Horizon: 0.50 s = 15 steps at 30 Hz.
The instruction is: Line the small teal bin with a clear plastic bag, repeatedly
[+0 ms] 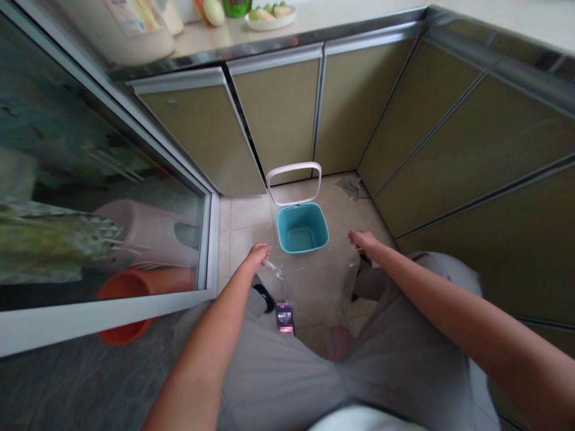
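Observation:
A clear plastic bag (pixel 314 281) is spread between my hands, low over the tiled floor. My left hand (pixel 259 255) is closed on its left edge, where a bunched strip of the film hangs below the fingers. At the other edge my right hand (pixel 363 240) pinches the film. Just beyond the bag stands a light blue bin (pixel 297 224), open at the top, with nothing visible inside. Its pale pink ring frame (pixel 294 166) is hinged upright at the back. Neither hand touches the bin.
Beige cabinet doors (pixel 278 108) line the back and right, one slightly ajar. A sliding glass door (pixel 209 239) borders the left, with an orange bucket (pixel 126 305) behind it. A phone-like object (pixel 285 317) with a blurred screen lies between my legs. Crumpled grey material (pixel 353 187) lies in the corner.

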Each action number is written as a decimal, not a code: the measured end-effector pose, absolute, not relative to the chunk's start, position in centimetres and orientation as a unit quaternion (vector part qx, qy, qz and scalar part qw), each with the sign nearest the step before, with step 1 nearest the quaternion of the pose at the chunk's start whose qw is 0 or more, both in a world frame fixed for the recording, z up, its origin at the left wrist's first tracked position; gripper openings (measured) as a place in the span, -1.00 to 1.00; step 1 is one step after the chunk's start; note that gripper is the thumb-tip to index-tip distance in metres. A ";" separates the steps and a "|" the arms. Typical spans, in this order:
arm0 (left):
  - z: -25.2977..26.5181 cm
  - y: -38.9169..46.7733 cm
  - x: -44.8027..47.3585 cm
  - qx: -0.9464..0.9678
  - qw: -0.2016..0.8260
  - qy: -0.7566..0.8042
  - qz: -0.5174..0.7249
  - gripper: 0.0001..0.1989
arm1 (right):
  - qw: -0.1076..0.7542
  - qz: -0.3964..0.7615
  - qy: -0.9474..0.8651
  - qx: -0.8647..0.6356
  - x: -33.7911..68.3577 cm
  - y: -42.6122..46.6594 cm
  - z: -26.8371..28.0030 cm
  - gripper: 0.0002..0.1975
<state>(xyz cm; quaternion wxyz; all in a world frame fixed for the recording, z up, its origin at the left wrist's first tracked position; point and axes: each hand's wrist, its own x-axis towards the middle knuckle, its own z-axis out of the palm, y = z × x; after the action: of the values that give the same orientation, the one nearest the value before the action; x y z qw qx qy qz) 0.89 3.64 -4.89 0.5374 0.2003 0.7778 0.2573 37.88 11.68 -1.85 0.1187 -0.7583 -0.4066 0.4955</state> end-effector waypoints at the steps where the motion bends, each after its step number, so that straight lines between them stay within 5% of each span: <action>1: -4.9 3.9 0.9 0.201 0.535 0.778 0.262 -0.62 | 0.121 0.495 -0.413 -0.755 37.8 11.8 -1.8 -0.86; 15: -5.4 4.4 -0.1 0.276 0.467 0.788 0.291 -0.75 | 0.117 0.476 -0.461 -0.740 37.7 12.3 -3.9 -0.84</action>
<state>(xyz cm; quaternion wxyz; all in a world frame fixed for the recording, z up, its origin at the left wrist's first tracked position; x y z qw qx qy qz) -0.15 4.37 -5.36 0.4672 0.2764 0.7876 0.2915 37.74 12.29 -3.92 0.1168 -0.7395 -0.4611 0.4763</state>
